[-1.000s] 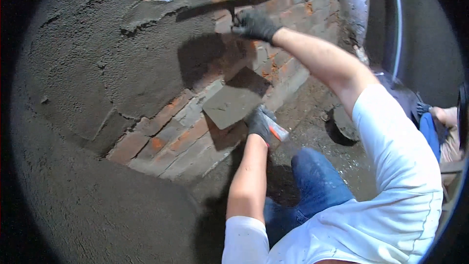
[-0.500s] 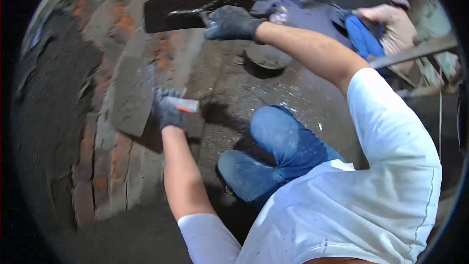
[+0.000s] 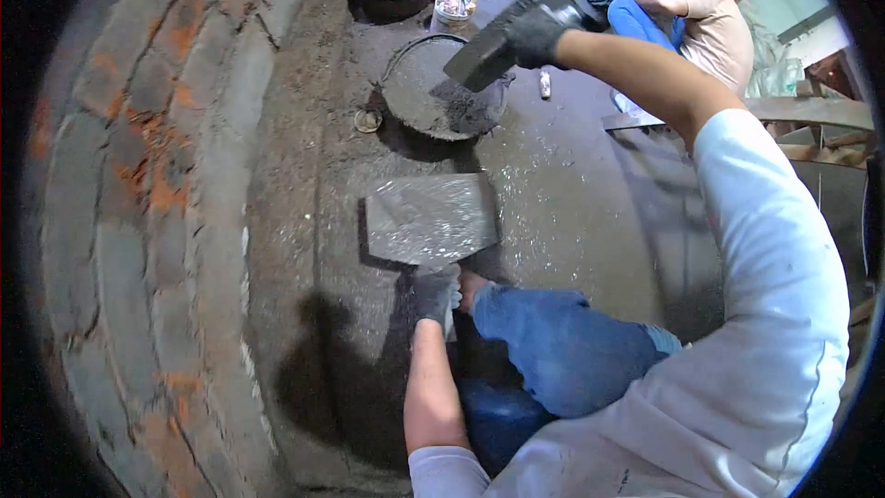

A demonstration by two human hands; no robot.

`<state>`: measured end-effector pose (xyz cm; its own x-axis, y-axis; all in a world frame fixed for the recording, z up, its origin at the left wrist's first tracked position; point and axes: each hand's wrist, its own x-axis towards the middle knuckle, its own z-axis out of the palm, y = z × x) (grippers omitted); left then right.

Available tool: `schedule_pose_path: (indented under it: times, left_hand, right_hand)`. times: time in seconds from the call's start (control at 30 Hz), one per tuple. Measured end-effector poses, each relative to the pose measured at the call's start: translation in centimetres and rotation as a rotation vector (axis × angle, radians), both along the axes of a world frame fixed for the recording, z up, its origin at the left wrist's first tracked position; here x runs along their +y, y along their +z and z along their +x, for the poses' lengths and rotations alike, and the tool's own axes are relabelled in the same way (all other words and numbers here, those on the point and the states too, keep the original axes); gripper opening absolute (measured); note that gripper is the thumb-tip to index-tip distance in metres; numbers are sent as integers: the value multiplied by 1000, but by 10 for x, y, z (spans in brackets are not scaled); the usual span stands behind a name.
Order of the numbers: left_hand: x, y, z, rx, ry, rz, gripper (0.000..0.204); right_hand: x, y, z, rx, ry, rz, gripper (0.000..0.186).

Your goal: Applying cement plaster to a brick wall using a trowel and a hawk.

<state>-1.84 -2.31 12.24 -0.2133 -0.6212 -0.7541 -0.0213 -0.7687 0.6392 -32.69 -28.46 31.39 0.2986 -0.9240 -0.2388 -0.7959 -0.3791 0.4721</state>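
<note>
My gloved left hand [image 3: 435, 295] is closed round the handle of a flat metal hawk [image 3: 431, 217] with a tapered end. Wet smears shine on the hawk's face, which lies low over the floor. Raised to the right, my gloved right hand [image 3: 539, 35] grips a rectangular plastering trowel [image 3: 487, 53]; its handle is mostly hidden by the glove. The trowel's blade is tilted above the far right part of a round bucket [image 3: 398, 118] filled with grey mortar. Whether the blade touches the mortar I cannot tell.
A partly coated brick wall [image 3: 138, 194] runs along the left. Beyond the bucket stand a dark tub [image 3: 369, 9] with a handled tool and a small white pail [image 3: 455, 7]. A co-worker [image 3: 719, 32] crouches at far right beside wooden boards [image 3: 793, 112]. A small round tin [image 3: 367, 121] lies near the bucket.
My view has turned rightward from the wall to the floor and buckets. Both hands have moved away from the wall: the hawk now sits low before me, the trowel above the mortar bucket.
</note>
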Motion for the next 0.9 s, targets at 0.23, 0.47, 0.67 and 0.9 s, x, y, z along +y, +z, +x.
schedule_pose_path:
  times: [0.23, 0.47, 0.67, 0.9]
  left_hand:
    - [-99, -13, -5, -230, -410, -345, 21]
    - [-128, -38, 20, -288, -687, -417, 35]
    - [-140, 1, 18, -305, -737, -379, 36]
    - [-127, -29, 22, -359, -669, -535, 43]
  right_hand:
    - [-62, -102, 93, 74, 157, 36, 21]
    - [-51, -17, 97, 55, 313, 386, 18]
    - [-75, 7, 98, -275, 262, 505, 21]
    - [-56, -75, 116, -10, 352, 288, 25]
